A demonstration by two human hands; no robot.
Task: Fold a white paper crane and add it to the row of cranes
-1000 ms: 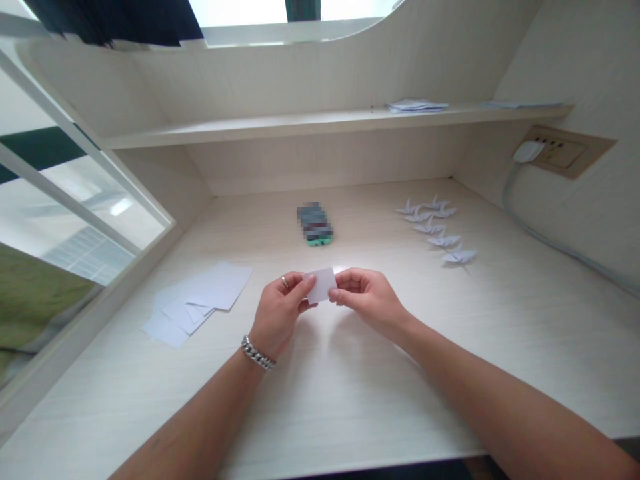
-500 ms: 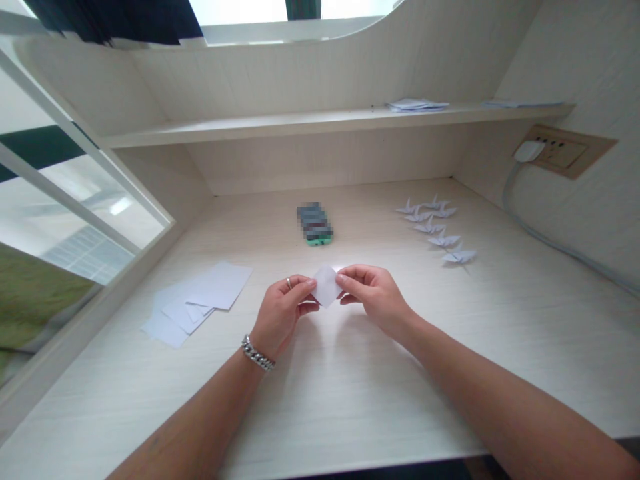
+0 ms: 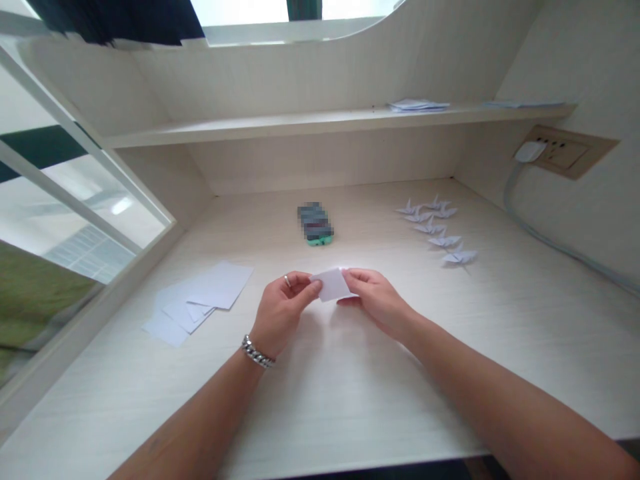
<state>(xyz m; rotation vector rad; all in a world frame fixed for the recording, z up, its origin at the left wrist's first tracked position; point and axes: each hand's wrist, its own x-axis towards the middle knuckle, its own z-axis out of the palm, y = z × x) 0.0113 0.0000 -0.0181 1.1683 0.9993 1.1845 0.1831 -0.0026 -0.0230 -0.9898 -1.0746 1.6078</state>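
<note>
Over the middle of a pale wooden desk (image 3: 350, 387), both my hands hold a small folded white paper (image 3: 334, 285). My left hand (image 3: 283, 310), with a ring and a metal bracelet, pinches the paper's left corner. My right hand (image 3: 377, 300) grips its right side, fingers curled round the edge. The paper is just above the desk surface.
A loose pile of white paper sheets (image 3: 200, 300) lies to the left. Several folded paper cranes (image 3: 437, 230) sit in a row at the back right. A phone (image 3: 315, 223) lies behind my hands. A shelf (image 3: 300, 123) holds more paper; a plugged wall socket (image 3: 560, 152) is at right.
The paper has been turned between my fingers, from flat to a diamond and now to a tilted rectangle. My hands shifted slightly closer together.
</note>
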